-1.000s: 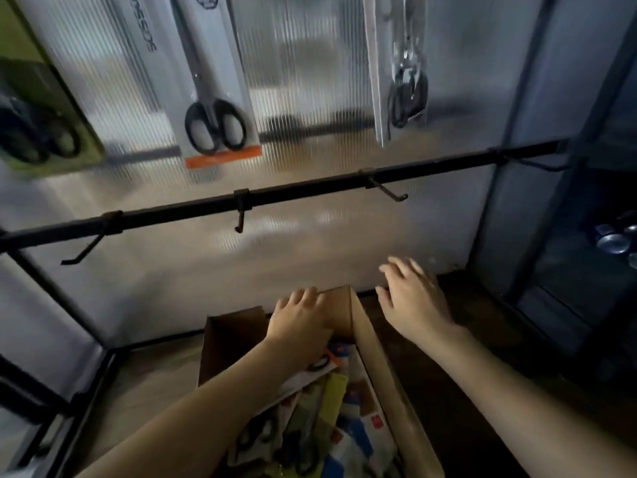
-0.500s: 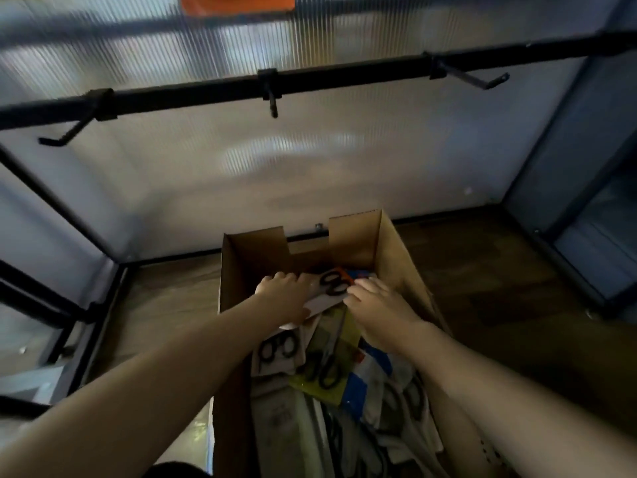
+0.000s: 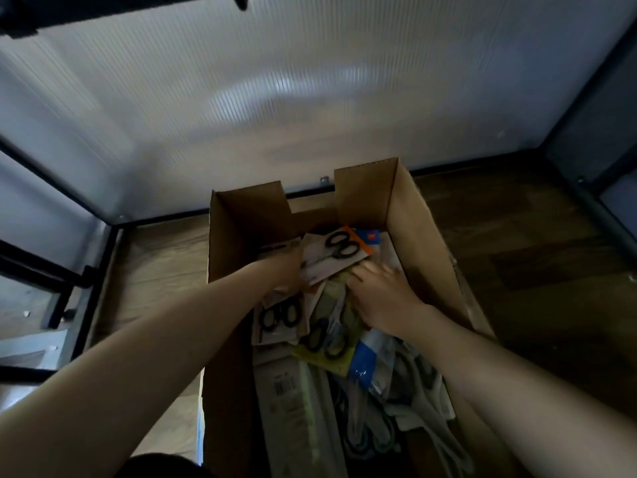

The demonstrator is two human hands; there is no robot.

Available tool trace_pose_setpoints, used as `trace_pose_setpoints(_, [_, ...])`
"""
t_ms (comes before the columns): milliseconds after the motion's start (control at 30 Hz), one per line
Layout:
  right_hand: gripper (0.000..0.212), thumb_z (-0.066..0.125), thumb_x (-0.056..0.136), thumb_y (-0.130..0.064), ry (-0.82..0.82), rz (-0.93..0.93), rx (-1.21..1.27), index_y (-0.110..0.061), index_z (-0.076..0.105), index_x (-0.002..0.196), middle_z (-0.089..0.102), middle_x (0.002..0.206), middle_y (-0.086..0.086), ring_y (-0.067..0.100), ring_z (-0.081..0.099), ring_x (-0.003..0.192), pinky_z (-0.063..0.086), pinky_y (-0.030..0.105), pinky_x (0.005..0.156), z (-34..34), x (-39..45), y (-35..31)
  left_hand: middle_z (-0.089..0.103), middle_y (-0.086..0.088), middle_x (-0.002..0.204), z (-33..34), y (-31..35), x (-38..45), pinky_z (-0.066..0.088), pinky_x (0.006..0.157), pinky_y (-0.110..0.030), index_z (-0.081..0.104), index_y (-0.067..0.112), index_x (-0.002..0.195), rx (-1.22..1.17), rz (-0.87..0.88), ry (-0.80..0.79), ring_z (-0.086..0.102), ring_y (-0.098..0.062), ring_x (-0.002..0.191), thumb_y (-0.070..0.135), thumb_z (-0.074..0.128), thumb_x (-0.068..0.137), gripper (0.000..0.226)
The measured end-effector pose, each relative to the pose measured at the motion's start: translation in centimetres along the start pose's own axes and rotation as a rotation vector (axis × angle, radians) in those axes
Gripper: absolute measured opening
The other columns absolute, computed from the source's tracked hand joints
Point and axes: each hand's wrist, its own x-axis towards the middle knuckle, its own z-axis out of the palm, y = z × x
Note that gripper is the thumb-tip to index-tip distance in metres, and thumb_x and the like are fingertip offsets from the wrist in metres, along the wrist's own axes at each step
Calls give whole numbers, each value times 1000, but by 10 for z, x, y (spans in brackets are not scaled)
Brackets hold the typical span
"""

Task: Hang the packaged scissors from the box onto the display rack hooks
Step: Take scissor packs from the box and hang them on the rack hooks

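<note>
An open cardboard box [image 3: 424, 236] stands on the wooden shelf floor, filled with several packaged scissors. My left hand [image 3: 287, 270] reaches deep into the box and grips the left edge of a white pack with black-handled scissors and an orange end [image 3: 336, 253]. My right hand [image 3: 379, 298] lies over the pile just right of that pack, its fingers on a yellow-green pack [image 3: 327, 336]; whether they curl round anything is hidden. The black rack bar [image 3: 103, 12] with one hook [image 3: 240, 1] shows only at the top edge.
A ribbed translucent back panel [image 3: 310, 98] rises behind the box. Black frame posts stand at the left [image 3: 55, 270] and right [image 3: 593, 208]. Wooden floor [image 3: 534, 270] lies on both sides of the box.
The view has tilted down, so the rack bar slid to the top edge. Both hands have gone deeper into the box, and my left hand now grips the white scissors pack.
</note>
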Motion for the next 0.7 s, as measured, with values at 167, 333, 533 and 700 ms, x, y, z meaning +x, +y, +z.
trace_pose_setpoints(167, [32, 46, 95, -29, 12, -26, 18, -12, 56, 120, 50, 126, 6, 27, 42, 121, 32, 33, 96, 1, 0, 1, 35, -13, 144, 2, -8, 8, 38, 101, -41, 20, 13, 146, 23, -139, 137, 39, -31, 127, 54, 76, 67, 105])
trace_pose_setpoints(333, [42, 44, 92, -32, -93, -32, 0, -15, 48, 130, 43, 133, 6, 27, 35, 127, 28, 37, 104, 3, 8, -2, 32, -13, 146, 3, -8, 4, 38, 103, -44, 11, 16, 148, 15, -183, 98, 38, -34, 128, 61, 79, 58, 121])
trace_pose_setpoints(533, [50, 43, 93, -36, -214, 144, 113, -17, 35, 138, 29, 146, 9, 32, 28, 133, 27, 43, 106, 5, 9, -3, 55, -6, 115, 2, -10, -6, 33, 94, -42, 48, 18, 114, -9, -175, 328, 42, -29, 114, 55, 74, 69, 63])
trace_pose_setpoints(700, [51, 42, 94, -40, -268, 209, 113, -18, 31, 139, 25, 149, 11, 32, 24, 137, 26, 47, 109, 5, 10, 3, 62, -1, 86, -9, -10, -16, 51, 72, -34, 62, 17, 84, -231, -161, 553, 61, -19, 82, 24, 59, 90, 10])
